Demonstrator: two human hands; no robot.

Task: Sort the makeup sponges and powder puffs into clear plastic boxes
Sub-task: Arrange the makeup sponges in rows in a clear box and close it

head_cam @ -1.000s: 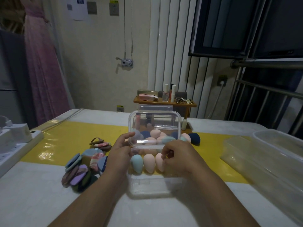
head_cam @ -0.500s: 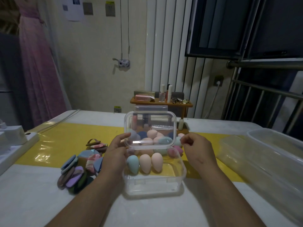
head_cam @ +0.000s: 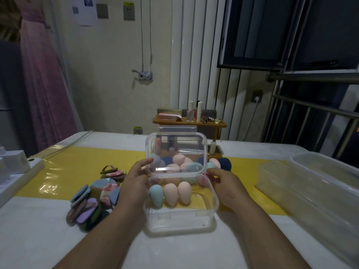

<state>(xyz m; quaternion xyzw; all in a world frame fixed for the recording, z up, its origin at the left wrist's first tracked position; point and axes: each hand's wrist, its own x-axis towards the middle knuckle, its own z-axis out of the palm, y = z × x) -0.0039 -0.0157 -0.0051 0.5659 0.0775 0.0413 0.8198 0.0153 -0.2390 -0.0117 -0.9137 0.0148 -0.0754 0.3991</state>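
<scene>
White table point(head_cam: 58, 239) with one yellow strip point(head_cam: 77, 167) carried everything. Two big clear tubs point(head_cam: 320, 183) stood at the right, well apart from the one smaller clear box point(head_cam: 180, 220) at centre, whose hinged lid point(head_cam: 174, 144) was raised upright. The left hand point(head_cam: 134, 185) gripped the lid's left edge, finger and thumb curled round it. The right hand point(head_cam: 227, 187) lay at the box's right rim, fingers curled by the lid's corner; whether they gripped anything I could not tell. Half a second before, that hand had hung clear of the box, pinched; the left had not moved. One heap of flat pastel puffs point(head_cam: 91, 202), too overlapped to count, lay left of the box. Three egg-shaped sponges point(head_cam: 170, 194), one teal and two peach, stood in a row inside the box, tips toward the near wall. More showed blurred behind the lid, uncounted.
</scene>
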